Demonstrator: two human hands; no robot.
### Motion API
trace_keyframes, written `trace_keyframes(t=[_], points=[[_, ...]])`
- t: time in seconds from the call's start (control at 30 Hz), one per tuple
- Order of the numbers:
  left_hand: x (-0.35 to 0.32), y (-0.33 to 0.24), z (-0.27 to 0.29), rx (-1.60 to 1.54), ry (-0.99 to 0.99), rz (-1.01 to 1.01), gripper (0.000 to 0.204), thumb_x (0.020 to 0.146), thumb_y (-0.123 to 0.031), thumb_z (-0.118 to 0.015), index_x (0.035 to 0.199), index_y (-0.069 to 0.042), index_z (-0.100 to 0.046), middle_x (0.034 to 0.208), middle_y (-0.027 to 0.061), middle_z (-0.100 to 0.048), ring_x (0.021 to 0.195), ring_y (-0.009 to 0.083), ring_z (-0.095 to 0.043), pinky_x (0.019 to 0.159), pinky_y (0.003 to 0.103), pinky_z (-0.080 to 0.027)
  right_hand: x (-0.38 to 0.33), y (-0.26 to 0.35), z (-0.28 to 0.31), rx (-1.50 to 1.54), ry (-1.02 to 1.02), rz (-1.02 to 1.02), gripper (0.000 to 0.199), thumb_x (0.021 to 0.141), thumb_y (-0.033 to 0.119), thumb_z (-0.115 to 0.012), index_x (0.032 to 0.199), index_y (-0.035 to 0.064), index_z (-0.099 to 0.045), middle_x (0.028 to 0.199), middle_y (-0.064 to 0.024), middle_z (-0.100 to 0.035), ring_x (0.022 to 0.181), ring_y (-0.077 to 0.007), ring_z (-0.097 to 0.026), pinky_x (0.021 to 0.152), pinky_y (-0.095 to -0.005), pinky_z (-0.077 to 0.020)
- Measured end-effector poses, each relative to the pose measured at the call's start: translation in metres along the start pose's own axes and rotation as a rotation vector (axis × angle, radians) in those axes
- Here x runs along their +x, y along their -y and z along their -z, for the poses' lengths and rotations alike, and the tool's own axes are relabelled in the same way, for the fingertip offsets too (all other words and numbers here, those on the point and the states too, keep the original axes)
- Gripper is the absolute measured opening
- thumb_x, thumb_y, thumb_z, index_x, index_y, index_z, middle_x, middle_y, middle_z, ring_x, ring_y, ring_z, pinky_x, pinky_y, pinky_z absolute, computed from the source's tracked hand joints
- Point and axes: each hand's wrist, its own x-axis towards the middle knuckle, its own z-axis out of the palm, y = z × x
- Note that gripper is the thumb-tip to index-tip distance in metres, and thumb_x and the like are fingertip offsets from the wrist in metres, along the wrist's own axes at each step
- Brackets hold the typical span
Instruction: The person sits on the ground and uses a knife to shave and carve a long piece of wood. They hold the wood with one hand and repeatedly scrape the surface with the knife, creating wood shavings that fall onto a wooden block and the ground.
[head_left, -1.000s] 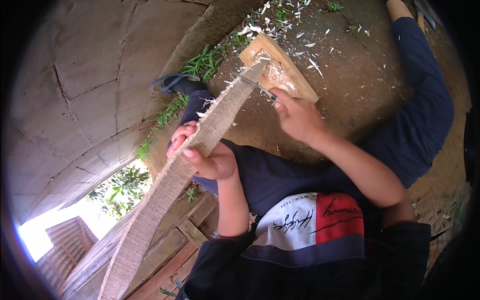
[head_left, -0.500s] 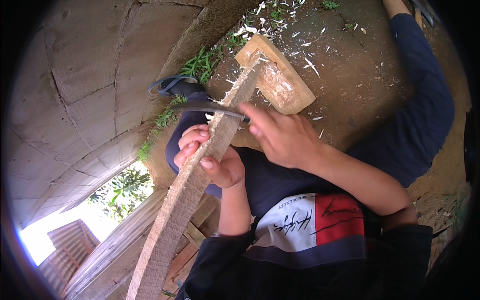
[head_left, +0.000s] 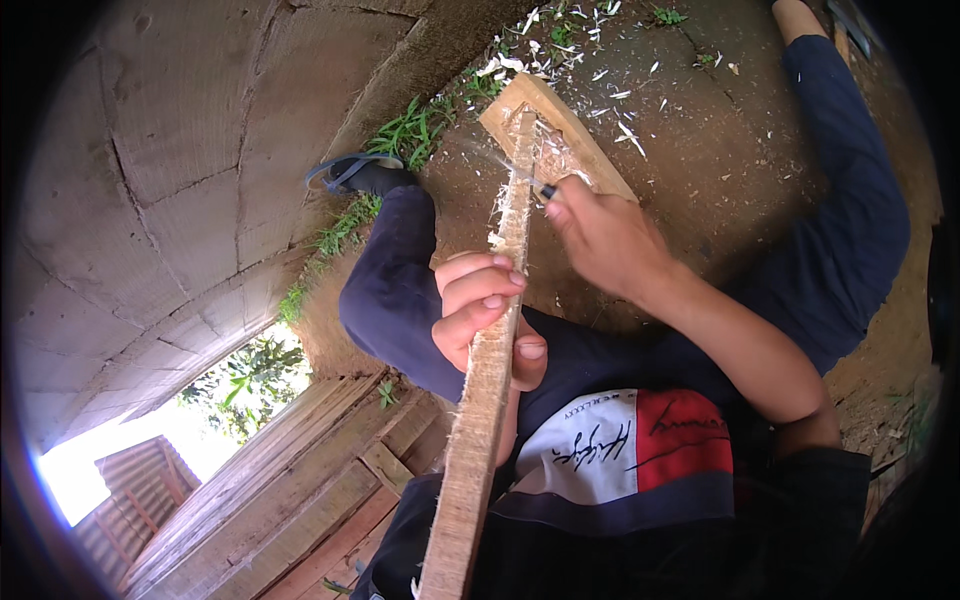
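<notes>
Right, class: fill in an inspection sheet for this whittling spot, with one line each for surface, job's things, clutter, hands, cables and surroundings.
Surface: bare dirt ground.
Job's things: long wooden slat propped on a wooden block; knife, blurred.
Clutter: wood shavings scattered on the dirt.
Hands: left hand grips the slat; right hand holds the knife against its edge.
Cables: nothing seen.
Surroundings: concrete wall, grass tufts, stacked planks.

We see a cracked concrete wall [head_left: 150,200], bare dirt ground [head_left: 720,170] strewn with pale wood chips [head_left: 610,95], grass tufts [head_left: 415,130], stacked planks [head_left: 300,480], and bright daylight.
</notes>
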Motion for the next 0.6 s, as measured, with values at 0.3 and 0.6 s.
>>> trace_keyframes(t=[0.3, 0.6], points=[[0.001, 0.003, -0.001, 0.022, -0.048, 0.01, 0.039, 0.093, -0.038, -0.06, 0.109, -0.007, -0.041, 0.096, 0.0151, -0.055, 0.093, 0.0277, -0.053, 0.085, 0.041, -0.045, -0.012, -0.002, -0.001, 0.033, 0.01, 0.116, 0.024, 0.099, 0.032, -0.046, 0.104, 0.0081, -0.046, 0.073, -0.0232, -0.064, 0.073, -0.0473, -0.063, 0.064, -0.055, -0.0495], [-0.004, 0.0, -0.002, -0.035, -0.128, 0.067, 0.038, 0.09, -0.036, -0.065, 0.104, -0.006, -0.045, 0.094, 0.0157, -0.057, 0.091, 0.0283, -0.053, 0.085, 0.042, -0.044, -0.005, -0.015, 0.006, -0.067, 0.007, 0.247, 0.021, 0.096, 0.026, -0.052, 0.103, 0.0064, -0.046, 0.076, -0.0212, -0.065, 0.074, -0.0445, -0.064, 0.064, -0.0536, -0.0493]])
